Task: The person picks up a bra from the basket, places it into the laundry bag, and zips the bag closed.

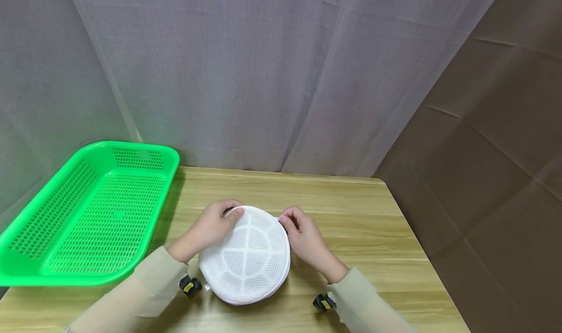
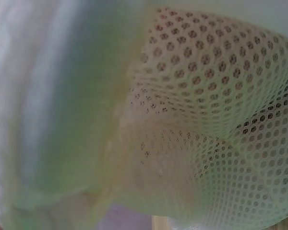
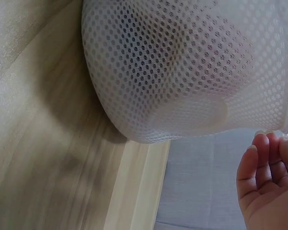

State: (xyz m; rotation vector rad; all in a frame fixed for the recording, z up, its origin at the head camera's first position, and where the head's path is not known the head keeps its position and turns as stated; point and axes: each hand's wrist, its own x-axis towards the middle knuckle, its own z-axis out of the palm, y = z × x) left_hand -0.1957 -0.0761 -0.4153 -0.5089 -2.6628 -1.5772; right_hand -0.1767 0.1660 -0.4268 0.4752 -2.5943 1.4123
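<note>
A round white mesh laundry bag (image 1: pixel 246 255) stands on the table in front of me, its flat lid with cross-shaped bands facing up. My left hand (image 1: pixel 216 225) grips the bag's far-left rim, thumb on top of the lid. At the far-right rim, my right hand (image 1: pixel 304 235) pinches the zipper edge between thumb and fingers; the pull itself is mostly hidden. The right wrist view shows the bag's mesh side (image 3: pixel 173 72) bulging near the table, with the curled right fingers at the rim. Close, blurred mesh (image 2: pixel 221 96) fills the left wrist view.
A green plastic basket (image 1: pixel 153 225) with slotted walls and floor stands at the left of the wooden table (image 1: pixel 360 225). Grey cloth (image 1: pixel 246 79) hangs behind the table, and brown cloth (image 1: pixel 491 177) lines the right side.
</note>
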